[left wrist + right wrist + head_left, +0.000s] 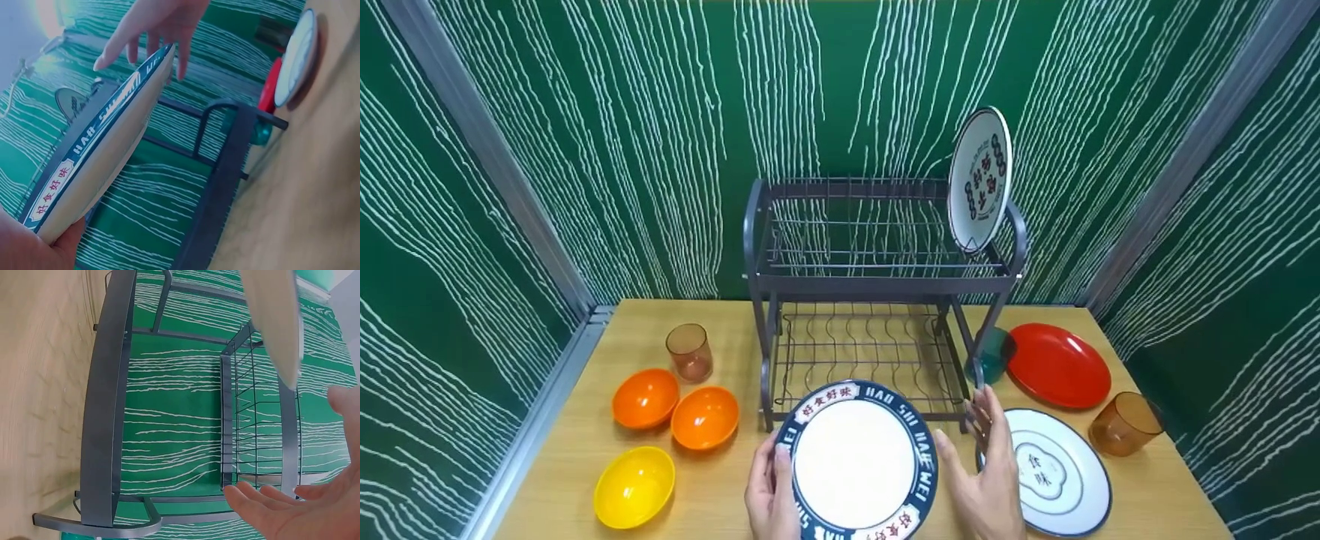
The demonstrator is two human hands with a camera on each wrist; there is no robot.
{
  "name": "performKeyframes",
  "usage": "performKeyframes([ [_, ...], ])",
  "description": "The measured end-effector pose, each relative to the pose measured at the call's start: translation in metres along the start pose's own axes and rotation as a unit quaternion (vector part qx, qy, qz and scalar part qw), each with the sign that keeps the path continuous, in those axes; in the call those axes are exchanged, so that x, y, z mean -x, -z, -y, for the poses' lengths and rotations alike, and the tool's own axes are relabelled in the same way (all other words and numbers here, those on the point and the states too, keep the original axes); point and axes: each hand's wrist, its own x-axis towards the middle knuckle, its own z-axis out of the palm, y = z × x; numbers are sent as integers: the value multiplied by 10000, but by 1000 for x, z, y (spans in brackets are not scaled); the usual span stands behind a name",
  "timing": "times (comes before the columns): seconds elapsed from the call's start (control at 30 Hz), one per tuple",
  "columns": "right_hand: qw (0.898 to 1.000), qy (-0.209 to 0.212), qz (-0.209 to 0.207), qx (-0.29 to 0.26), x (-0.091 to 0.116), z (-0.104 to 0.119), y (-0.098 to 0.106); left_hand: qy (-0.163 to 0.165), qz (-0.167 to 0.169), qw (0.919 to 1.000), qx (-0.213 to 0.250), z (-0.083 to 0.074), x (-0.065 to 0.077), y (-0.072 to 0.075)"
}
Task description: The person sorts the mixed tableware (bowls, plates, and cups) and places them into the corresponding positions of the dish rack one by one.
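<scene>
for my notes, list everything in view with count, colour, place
rack: 1, dark grey, centre
held plate: 1, blue-rimmed white, front centre
standing plate: 1, white, rack's top right
flat plate: 1, white, table's right
plain plate: 1, red, behind flat plate
back bowls: 2, orange, left of rack
front bowl: 1, yellow, near left
left cup: 1, brown, behind back bowls
right cup: 1, amber, far right
middle cup: 1, green, at rack's right
table: 1, light wood, below
walls: 3, white-lined green, back and sides
corner posts: 2, grey, back corners
left hand: 1, gripping held plate
right hand: 1, beside held plate
</scene>
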Motion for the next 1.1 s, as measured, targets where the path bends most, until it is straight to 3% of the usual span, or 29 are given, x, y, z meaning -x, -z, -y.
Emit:
performKeyframes([
  [0.2, 9988, -246, 410, -123, 8, 7, -1, -107, 48, 9997, 208, -9, 6, -7],
  [0.5, 9920, -708, 1037, -151, 18, 16, 0, -543, 202, 9949, 821, -14, 11, -14],
  [0.77, 9896, -663, 1023, -761, 26, 16, 0, -987, 629, 9886, 951, -12, 13, -21],
  [0.9, 9839, -941, 932, -1201, 29, 17, 2, -1036, 772, 9879, 856, -12, 12, -25],
  [1.1, 9656, -1401, 1137, -1871, 32, 17, 7, -939, 969, 9876, 801, -14, 8, -26],
])
